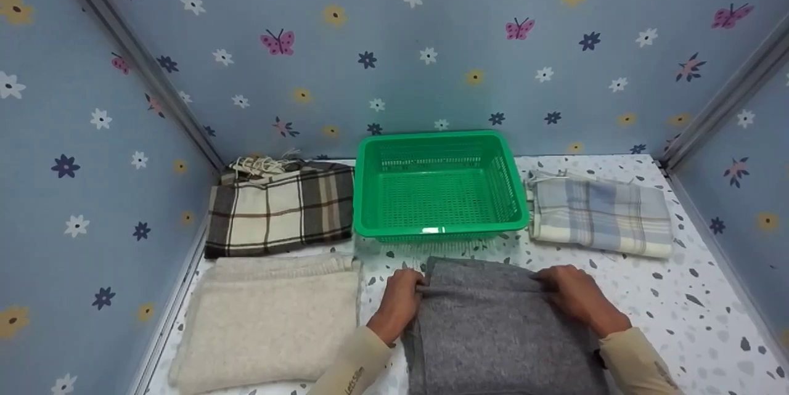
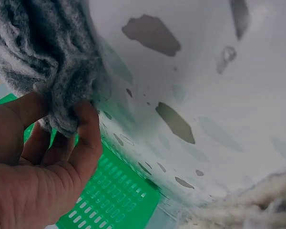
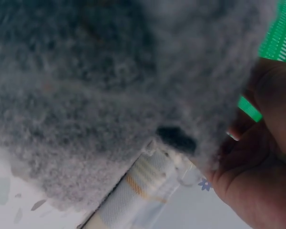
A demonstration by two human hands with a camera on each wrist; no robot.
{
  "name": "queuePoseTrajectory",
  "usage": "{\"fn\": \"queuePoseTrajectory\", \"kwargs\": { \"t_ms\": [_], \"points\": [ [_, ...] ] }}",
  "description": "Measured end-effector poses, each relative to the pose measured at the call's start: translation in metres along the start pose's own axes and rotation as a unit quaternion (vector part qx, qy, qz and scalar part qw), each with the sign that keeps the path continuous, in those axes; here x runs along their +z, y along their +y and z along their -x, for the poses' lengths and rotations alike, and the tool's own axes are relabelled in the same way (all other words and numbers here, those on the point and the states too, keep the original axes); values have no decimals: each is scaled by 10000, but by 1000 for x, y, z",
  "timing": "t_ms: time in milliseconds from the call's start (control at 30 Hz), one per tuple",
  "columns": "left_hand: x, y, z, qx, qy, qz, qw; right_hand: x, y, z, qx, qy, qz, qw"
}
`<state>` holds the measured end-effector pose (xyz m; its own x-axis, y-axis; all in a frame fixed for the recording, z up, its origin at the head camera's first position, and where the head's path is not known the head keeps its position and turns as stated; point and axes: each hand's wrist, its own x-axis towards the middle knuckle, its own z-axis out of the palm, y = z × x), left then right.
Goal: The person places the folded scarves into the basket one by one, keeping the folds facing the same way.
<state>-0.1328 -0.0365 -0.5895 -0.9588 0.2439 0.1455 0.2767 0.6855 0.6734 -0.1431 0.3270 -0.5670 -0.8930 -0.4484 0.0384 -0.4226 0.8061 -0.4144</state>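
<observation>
A folded grey shawl (image 1: 499, 333) lies on the speckled table in front of the person. At its far left corner the left hand (image 1: 399, 299) pinches the layered edge; in the left wrist view, thumb and fingers (image 2: 88, 138) close on the bunched grey cloth (image 2: 62, 71). The right hand (image 1: 576, 296) grips the far right corner of the same shawl. In the right wrist view the grey cloth (image 3: 109, 86) fills most of the picture and partly hides the right hand's fingers.
A green plastic basket (image 1: 441, 232) with nothing inside stands at the back. Left of it lies a folded brown-and-cream plaid shawl (image 1: 280, 210), with a folded beige shawl (image 1: 271, 327) nearer. A folded pale blue plaid shawl (image 1: 601, 213) lies right. Flower-patterned walls (image 1: 394, 31) surround the table.
</observation>
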Motion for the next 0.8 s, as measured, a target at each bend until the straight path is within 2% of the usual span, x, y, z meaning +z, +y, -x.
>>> {"fn": "queuePoseTrajectory", "kwargs": {
  "t_ms": [233, 433, 500, 600, 667, 733, 800],
  "points": [
    [-4, -5, 1, -101, 9, -108, 9999, 4, -5, -3, -148, 157, 45, 9998],
    [-8, -12, 1, 29, 61, -134, 9999, 9, -10, -8, -102, 177, 62, 9998],
    [-9, -17, 2, 93, 86, -93, 9999, 11, -13, -10, -40, 165, 57, 9998],
    [-2, -32, 1, 178, 224, -210, 9994, 12, -16, -12, -4, 181, 41, 9998],
    [-2, -34, 1, 188, 289, -234, 9991, 13, -19, -13, -19, 197, 32, 9998],
    [-4, -34, 0, 138, 337, -280, 9989, 14, -20, -15, -28, 221, 27, 9997],
    [-12, -27, 2, 46, 297, -235, 9993, 15, -22, -16, -55, 237, 27, 9997]
  ]
}}
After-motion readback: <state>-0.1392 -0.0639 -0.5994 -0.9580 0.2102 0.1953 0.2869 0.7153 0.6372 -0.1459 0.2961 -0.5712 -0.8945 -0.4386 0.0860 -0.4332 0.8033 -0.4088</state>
